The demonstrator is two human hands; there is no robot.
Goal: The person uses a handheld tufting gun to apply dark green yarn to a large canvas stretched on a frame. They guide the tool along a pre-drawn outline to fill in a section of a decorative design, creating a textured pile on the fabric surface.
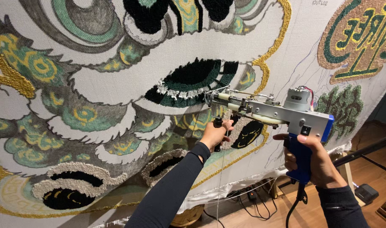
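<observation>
Blue grip: right hand (317,162) clenched around the tufting gun (269,110) handle.
Front handle: left hand (215,134) closed on it.
Gun axis: points left, needle at the cloth (117,88).

Tufting gun (269,110) sits in front of stretched cloth (117,88), tip touching it. Left hand (215,134) on front grip, below tip; right hand (313,162) on rear handle, further right. Cables (243,198) on floor below cloth.

Wooden floor (370,173) — trailing cables (243,198)
</observation>
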